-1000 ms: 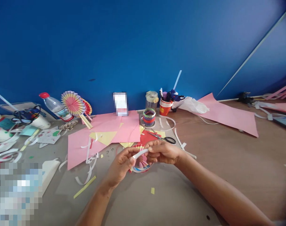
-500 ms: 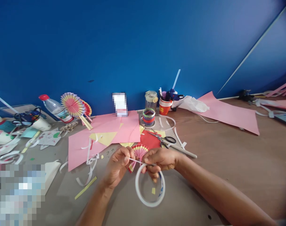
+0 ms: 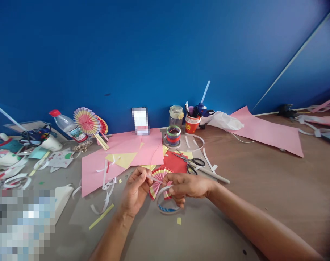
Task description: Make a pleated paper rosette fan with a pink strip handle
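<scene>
My left hand (image 3: 134,192) pinches the free end of a strip of white double-sided tape pulled from a tape roll (image 3: 166,203). My right hand (image 3: 185,186) grips that roll, which hangs tilted just above the table. Right behind both hands lies a folded red-and-yellow paper fan (image 3: 159,177). Black-handled scissors (image 3: 190,161) rest on a red paper sheet (image 3: 175,162) just beyond my right hand.
Pink sheets (image 3: 121,156) and a yellow piece lie behind the hands. A tape stack (image 3: 172,136), jar (image 3: 176,115) and red pen cup (image 3: 191,124) stand by the blue wall. Finished fans (image 3: 86,121), a bottle (image 3: 68,127) and scraps crowd the left; a big pink sheet (image 3: 265,132) lies right.
The tape roll first lay flat between the hands, then dropped and hung face-on, and now is lifted back closer to the hands and tilted. The pulled strip is shorter.
</scene>
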The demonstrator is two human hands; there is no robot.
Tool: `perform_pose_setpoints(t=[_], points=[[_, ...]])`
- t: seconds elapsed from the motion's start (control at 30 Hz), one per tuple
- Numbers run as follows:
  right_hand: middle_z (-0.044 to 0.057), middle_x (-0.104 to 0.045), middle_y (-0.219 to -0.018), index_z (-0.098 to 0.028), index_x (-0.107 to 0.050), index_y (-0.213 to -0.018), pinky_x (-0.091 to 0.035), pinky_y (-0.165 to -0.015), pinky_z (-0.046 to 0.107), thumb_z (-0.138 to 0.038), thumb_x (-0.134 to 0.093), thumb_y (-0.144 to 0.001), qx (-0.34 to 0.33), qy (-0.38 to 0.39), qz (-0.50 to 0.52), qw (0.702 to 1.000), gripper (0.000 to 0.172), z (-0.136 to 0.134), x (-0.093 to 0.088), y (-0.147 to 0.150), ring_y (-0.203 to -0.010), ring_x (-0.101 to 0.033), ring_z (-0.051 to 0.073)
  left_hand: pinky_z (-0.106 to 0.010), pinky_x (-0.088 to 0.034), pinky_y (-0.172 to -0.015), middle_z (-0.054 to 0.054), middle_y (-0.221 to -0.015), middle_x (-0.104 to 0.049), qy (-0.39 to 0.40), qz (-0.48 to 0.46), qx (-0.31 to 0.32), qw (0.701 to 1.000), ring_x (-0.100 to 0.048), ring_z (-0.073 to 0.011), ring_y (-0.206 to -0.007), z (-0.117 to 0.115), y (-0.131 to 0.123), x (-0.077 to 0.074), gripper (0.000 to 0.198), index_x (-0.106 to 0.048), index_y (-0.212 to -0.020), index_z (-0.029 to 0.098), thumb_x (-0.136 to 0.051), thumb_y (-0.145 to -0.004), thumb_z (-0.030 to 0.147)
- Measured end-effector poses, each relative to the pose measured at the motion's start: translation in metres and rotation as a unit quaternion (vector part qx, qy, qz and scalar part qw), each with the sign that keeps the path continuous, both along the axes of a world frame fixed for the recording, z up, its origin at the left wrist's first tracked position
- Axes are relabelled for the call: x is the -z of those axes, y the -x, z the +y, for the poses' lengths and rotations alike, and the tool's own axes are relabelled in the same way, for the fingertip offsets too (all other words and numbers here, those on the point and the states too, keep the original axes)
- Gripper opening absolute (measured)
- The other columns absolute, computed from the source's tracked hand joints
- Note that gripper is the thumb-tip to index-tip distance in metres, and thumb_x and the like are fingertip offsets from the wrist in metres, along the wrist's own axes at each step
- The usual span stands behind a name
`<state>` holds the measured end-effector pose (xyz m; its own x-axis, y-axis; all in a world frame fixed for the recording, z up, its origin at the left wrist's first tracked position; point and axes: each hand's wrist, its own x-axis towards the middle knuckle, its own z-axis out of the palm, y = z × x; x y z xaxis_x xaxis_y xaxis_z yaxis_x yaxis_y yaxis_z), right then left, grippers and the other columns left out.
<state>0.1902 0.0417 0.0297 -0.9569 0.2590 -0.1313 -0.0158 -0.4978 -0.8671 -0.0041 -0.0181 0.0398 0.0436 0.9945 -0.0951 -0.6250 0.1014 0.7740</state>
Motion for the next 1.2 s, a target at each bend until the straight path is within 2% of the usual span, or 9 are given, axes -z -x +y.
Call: perform_pose_setpoints(t=[0.17, 0.27, 0.43, 0.6, 0.83, 0.9, 1.03, 1.1, 1.2], points=[[-0.004, -0.054, -0.067, -0.014, -0.056, -0.080, -0.044, -0.055, 0.020, -0.043, -0.067, -0.077, 0.064, -0.146, -0.078, 0.984, 0.031, -0.004, -0.007, 0.004, -0.058, -0.054, 0.007, -0.021, -0.044, -0.056, 0.002, -0.072, -0.048, -0.006, 0.013, -0.005, 1.000, -0.048, -0.0095, -0.063, 0.000, 0.002, -0.001, 0.020, -0.050, -0.072, 0.018, -0.065, -0.080, 0.028], [-0.005, -0.051, -0.057, -0.013, -0.060, -0.086, -0.040, -0.049, 0.018, -0.041, -0.060, -0.083, 0.075, -0.194, -0.096, 0.973, 0.028, -0.003, -0.013, 0.003, -0.049, -0.049, 0.006, -0.021, -0.045, -0.061, 0.002, -0.074, -0.050, -0.006, 0.008, -0.018, 1.000, -0.048, -0.0086, -0.064, 0.000, 0.004, 0.001, 0.019, -0.051, -0.073, 0.017, -0.066, -0.080, 0.026], [-0.012, -0.042, -0.052, -0.017, -0.050, -0.108, -0.032, -0.039, 0.016, -0.037, -0.061, -0.083, 0.075, -0.132, -0.080, 0.985, 0.034, 0.001, -0.016, -0.001, -0.038, -0.036, 0.004, -0.021, -0.044, -0.065, 0.002, -0.076, -0.050, -0.014, 0.023, -0.020, 0.999, -0.049, -0.0081, -0.065, 0.000, 0.005, 0.002, 0.017, -0.052, -0.073, 0.017, -0.064, -0.081, 0.025], [-0.011, -0.043, -0.052, -0.018, -0.048, -0.094, -0.030, -0.040, 0.017, -0.035, -0.065, -0.080, 0.099, -0.061, -0.049, 0.992, 0.028, 0.008, -0.014, -0.006, -0.039, -0.035, 0.004, -0.024, -0.042, -0.065, 0.001, -0.077, -0.049, -0.025, 0.031, 0.001, 0.999, -0.049, -0.0095, -0.067, 0.000, 0.005, 0.001, 0.018, -0.052, -0.071, 0.017, -0.067, -0.077, 0.025], [-0.010, -0.035, -0.055, -0.017, -0.052, -0.101, -0.020, -0.041, 0.018, -0.032, -0.065, -0.081, 0.145, 0.026, 0.017, 0.989, 0.028, 0.024, -0.022, -0.021, -0.042, -0.026, 0.004, -0.025, -0.041, -0.067, 0.000, -0.079, -0.054, -0.048, 0.059, 0.055, 0.996, -0.050, -0.0115, -0.070, -0.003, 0.005, 0.007, 0.012, -0.058, -0.075, 0.018, -0.068, -0.073, 0.023], [-0.009, -0.032, -0.057, -0.017, -0.054, -0.101, -0.018, -0.042, 0.019, -0.033, -0.064, -0.081, 0.186, 0.031, 0.031, 0.982, 0.027, 0.029, -0.026, -0.028, -0.043, -0.024, 0.004, -0.027, -0.041, -0.068, -0.001, -0.078, -0.055, -0.059, 0.081, 0.046, 0.994, -0.050, -0.0124, -0.070, -0.003, 0.005, 0.006, 0.011, -0.059, -0.075, 0.018, -0.068, -0.073, 0.024], [-0.007, -0.034, -0.059, -0.018, -0.056, -0.098, -0.022, -0.044, 0.021, -0.042, -0.057, -0.084, 0.359, -0.029, 0.025, 0.932, 0.027, 0.043, -0.031, -0.041, -0.046, -0.029, 0.007, -0.027, -0.039, -0.071, -0.001, -0.075, -0.056, -0.061, 0.234, -0.090, 0.966, -0.050, -0.0146, -0.071, 0.002, 0.015, 0.004, 0.008, -0.059, -0.075, 0.019, -0.063, -0.077, 0.026], [-0.006, -0.036, -0.059, -0.019, -0.056, -0.095, -0.027, -0.047, 0.023, -0.039, -0.057, -0.084, 0.459, -0.105, 0.008, 0.882, 0.023, 0.052, -0.030, -0.046, -0.049, -0.034, 0.008, -0.028, -0.039, -0.073, -0.001, -0.076, -0.057, -0.054, 0.365, -0.184, 0.911, -0.051, -0.0168, -0.075, 0.008, 0.024, 0.006, 0.005, -0.060, -0.078, 0.021, -0.061, -0.079, 0.026], [-0.004, -0.044, -0.063, -0.020, -0.055, -0.096, -0.035, -0.056, 0.026, -0.032, -0.056, -0.083, 0.589, -0.262, -0.056, 0.762, 0.018, 0.065, -0.020, -0.054, -0.056, -0.043, 0.012, -0.034, -0.039, -0.084, -0.005, -0.088, -0.060, -0.096, 0.538, -0.264, 0.795, -0.054, -0.0231, -0.089, 0.018, 0.041, 0.015, 0.007, -0.062, -0.085, 0.022, -0.060, -0.078, 0.024]])
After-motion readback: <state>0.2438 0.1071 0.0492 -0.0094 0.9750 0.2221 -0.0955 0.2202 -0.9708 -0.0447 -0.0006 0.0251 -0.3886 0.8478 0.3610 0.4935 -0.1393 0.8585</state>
